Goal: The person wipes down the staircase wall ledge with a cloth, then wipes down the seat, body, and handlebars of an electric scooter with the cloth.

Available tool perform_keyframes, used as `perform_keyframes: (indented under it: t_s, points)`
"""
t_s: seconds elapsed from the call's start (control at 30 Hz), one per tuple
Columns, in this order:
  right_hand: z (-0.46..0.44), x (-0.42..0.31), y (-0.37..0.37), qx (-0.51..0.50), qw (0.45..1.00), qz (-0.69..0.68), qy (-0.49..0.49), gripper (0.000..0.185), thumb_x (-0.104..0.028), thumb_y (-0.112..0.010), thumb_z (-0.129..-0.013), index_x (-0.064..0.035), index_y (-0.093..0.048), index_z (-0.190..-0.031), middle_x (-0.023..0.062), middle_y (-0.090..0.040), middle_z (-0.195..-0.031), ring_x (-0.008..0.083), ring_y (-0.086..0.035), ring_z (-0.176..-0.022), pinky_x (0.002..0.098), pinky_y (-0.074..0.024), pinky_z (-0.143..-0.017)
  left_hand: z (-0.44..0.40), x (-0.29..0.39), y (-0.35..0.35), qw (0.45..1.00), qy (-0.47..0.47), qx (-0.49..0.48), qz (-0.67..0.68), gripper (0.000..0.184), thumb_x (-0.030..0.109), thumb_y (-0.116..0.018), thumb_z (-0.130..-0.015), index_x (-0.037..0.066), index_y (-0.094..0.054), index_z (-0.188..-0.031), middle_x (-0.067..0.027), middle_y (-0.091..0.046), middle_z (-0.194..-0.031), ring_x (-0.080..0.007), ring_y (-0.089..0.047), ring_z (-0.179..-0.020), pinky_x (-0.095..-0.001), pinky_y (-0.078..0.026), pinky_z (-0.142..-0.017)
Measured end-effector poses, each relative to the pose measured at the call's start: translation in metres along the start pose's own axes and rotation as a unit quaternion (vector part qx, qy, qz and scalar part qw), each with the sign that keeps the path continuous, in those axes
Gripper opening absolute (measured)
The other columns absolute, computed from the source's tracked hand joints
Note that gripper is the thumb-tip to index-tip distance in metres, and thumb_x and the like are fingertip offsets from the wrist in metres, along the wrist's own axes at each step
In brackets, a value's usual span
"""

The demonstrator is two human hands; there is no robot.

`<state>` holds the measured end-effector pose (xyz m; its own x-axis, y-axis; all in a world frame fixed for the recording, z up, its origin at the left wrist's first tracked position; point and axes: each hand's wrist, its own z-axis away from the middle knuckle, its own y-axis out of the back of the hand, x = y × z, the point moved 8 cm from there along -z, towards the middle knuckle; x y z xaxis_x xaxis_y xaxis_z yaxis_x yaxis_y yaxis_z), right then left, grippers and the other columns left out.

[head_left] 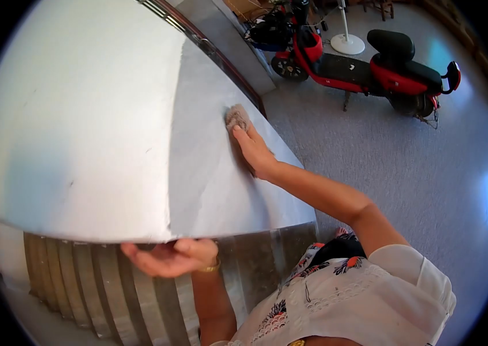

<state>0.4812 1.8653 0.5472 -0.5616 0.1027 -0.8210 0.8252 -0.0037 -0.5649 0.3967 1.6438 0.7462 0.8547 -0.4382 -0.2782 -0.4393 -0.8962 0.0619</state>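
One cloth in use, a few marks left on the top

The right hand is closed on the bunched cloth, thumb along its near side, the other fingers mostly hidden from view. The cloth lies on the grey part of the top, nearer its far right edge than the body. The left hand is loosely cupped at the near edge, fingers apart from the thumb and nothing visible in it; whether the fingertips touch the edge I cannot tell.

Around the cloth, the grey part looks plain and free of crumbs, so wiping seems well along there, though a faint greenish smudge sits just beside the cloth. A ragged line splits grey from bright; damp, shade or a separate sheet, I cannot say. Across it, the bright part carries several small dark specks, so I judge that side unfinished. The job looks partly done overall.

Below the near edge hang brown folds. Well apart, on the floor, stands a red scooter.
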Motion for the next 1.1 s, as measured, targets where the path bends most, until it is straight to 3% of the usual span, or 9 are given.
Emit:
perform_keyframes:
  t_s: [0.13, 0.43, 0.6, 0.67, 0.73, 0.83, 0.9, 0.97, 1.1]
  points:
    - [0.063, -0.086, -0.046, -0.039, 0.963, 0.141, 0.226, 0.05, -0.031, -0.042, -0.086, -0.0008, -0.035, -0.125, 0.0239, -0.04, -0.123, 0.0372, -0.037, -0.112, 0.039, -0.0251, -0.096, 0.008, -0.005, 0.004, 0.999, -0.012, 0.02, -0.034, 0.048, 0.024, -0.038, -0.087, -0.004, -0.027, -0.126, -0.0237, -0.032, -0.127, -0.0356, -0.034, -0.115, -0.0457, -0.026, -0.095]
    - [0.177, -0.097, -0.06, -0.125, 0.914, 0.196, 0.333, 0.055, -0.027, -0.046, -0.084, 0.0008, -0.031, -0.129, 0.0195, -0.032, -0.13, 0.033, -0.031, -0.118, 0.038, -0.0211, -0.099, 0.008, -0.012, -0.005, 0.999, -0.027, -0.024, 0.009, 0.043, 0.021, -0.038, -0.088, -0.005, -0.033, -0.122, -0.0221, -0.037, -0.125, -0.034, -0.036, -0.115, -0.044, -0.026, -0.095]
    - [0.171, -0.021, 0.023, -0.093, 0.989, 0.064, -0.092, 0.043, -0.042, -0.036, -0.089, -0.0044, -0.047, -0.107, 0.0076, -0.056, -0.086, 0.0174, -0.055, -0.076, 0.0284, -0.0444, -0.067, 0.022, 0.0, 0.011, 0.968, 0.116, -0.016, 0.223, 0.036, 0.019, -0.036, -0.087, -0.008, -0.042, -0.111, -0.0207, -0.048, -0.113, -0.029, -0.045, -0.106, -0.0317, -0.038, -0.082]
    - [0.182, -0.035, 0.034, -0.042, 0.982, -0.08, -0.168, 0.04, -0.044, -0.035, -0.089, -0.0079, -0.051, -0.091, 0.0029, -0.054, -0.07, 0.0112, -0.053, -0.062, 0.022, -0.0445, -0.056, 0.071, 0.016, -0.009, 0.76, 0.306, -0.066, 0.57, 0.037, 0.029, -0.033, -0.09, -0.004, -0.049, -0.099, -0.0188, -0.056, -0.095, -0.0242, -0.056, -0.08, -0.028, -0.046, -0.063]
    - [0.191, -0.038, 0.028, -0.067, 0.97, -0.137, -0.19, 0.04, -0.045, -0.035, -0.089, -0.0083, -0.051, -0.09, 0.0022, -0.054, -0.069, 0.0112, -0.052, -0.059, 0.0221, -0.0446, -0.055, 0.116, 0.072, -0.047, 0.267, 0.596, -0.143, 0.743, 0.046, 0.042, -0.031, -0.091, 0.002, -0.054, -0.087, -0.0139, -0.057, -0.069, -0.0188, -0.051, -0.048, -0.024, -0.041, -0.041]
    - [0.218, -0.046, 0.021, -0.133, 0.944, -0.217, -0.208, 0.034, -0.041, -0.04, -0.088, -0.008, -0.05, -0.09, 0.0005, -0.053, -0.068, 0.0111, -0.051, -0.056, 0.0211, -0.0447, -0.054, 0.163, 0.111, -0.066, 0.029, 0.685, -0.16, 0.71, 0.048, 0.047, -0.031, -0.09, 0.01, -0.05, -0.064, -0.005, -0.05, -0.049, -0.0133, -0.041, -0.032, -0.0199, -0.034, -0.031]
    - [0.222, -0.05, 0.049, -0.04, 0.992, 0.008, -0.117, 0.03, -0.034, -0.046, -0.087, -0.0061, -0.049, -0.096, 0.002, -0.054, -0.074, 0.0093, -0.052, -0.065, 0.0206, -0.0447, -0.057, 0.18, 0.121, -0.074, 0.143, 0.686, -0.2, 0.685, 0.046, 0.043, -0.035, -0.091, 0.01, -0.048, -0.061, -0.0027, -0.05, -0.051, -0.0108, -0.043, -0.038, -0.019, -0.037, -0.037]
    - [0.229, -0.046, 0.06, 0.051, 0.994, -0.01, -0.092, 0.031, -0.026, -0.047, -0.087, -0.0037, -0.047, -0.108, 0.0052, -0.055, -0.087, 0.0109, -0.054, -0.075, 0.0225, -0.0452, -0.064, 0.182, 0.114, -0.071, 0.518, 0.666, -0.217, 0.492, 0.047, 0.04, -0.034, -0.092, 0.005, -0.054, -0.068, -0.002, -0.052, -0.055, -0.0092, -0.047, -0.048, -0.0222, -0.039, -0.045]
    - [0.226, -0.047, 0.094, 0.137, 0.99, -0.027, -0.029, 0.036, -0.025, -0.045, -0.087, -0.0038, -0.045, -0.116, 0.0083, -0.05, -0.11, 0.0155, -0.048, -0.098, 0.0275, -0.0402, -0.081, 0.191, 0.12, -0.083, 0.628, 0.542, -0.284, 0.48, 0.046, 0.038, -0.035, -0.092, 0.002, -0.058, -0.074, -0.0027, -0.054, -0.06, -0.0092, -0.048, -0.058, -0.0247, -0.04, -0.051]
